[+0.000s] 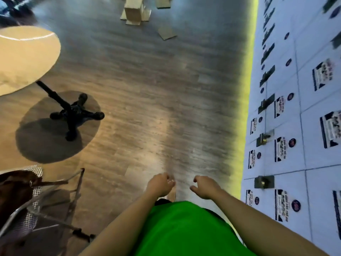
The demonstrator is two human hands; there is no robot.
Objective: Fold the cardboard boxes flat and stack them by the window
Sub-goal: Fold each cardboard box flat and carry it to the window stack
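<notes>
A: Boxes (134, 10) far ahead on floor (147, 93), top of frame, well apart from both hands. One standing with flaps splayed out, flat pieces lying around it, one loose flat piece (167, 32) just nearer.

B: Hands?

A: Left hand (160, 184) and right hand (203, 187) held out in front of green shirt (184, 230), low in frame, near each other but apart. Holding nothing.

B: Fingers?

A: Left fingers (168, 179) loosely curled inward, no contact with anything. Right fingers (195, 180) also loosely curled, thumb a bit apart from the rest, gripping nothing. Blurred, so finer detail not readable.

B: Surroundings?

A: Round tabletop (27, 56) at left on black pedestal base (73, 111), round shadow beneath. Mesh chair (27, 209) at lower left, brown item on seat, not identifiable. White wall (302, 126) along right side, covered in rows of posted sheets and dark round stickers, small metal fittings on seams. Yellow-green strip (249, 89) where wall meets floor. Window not identifiable here.
</notes>
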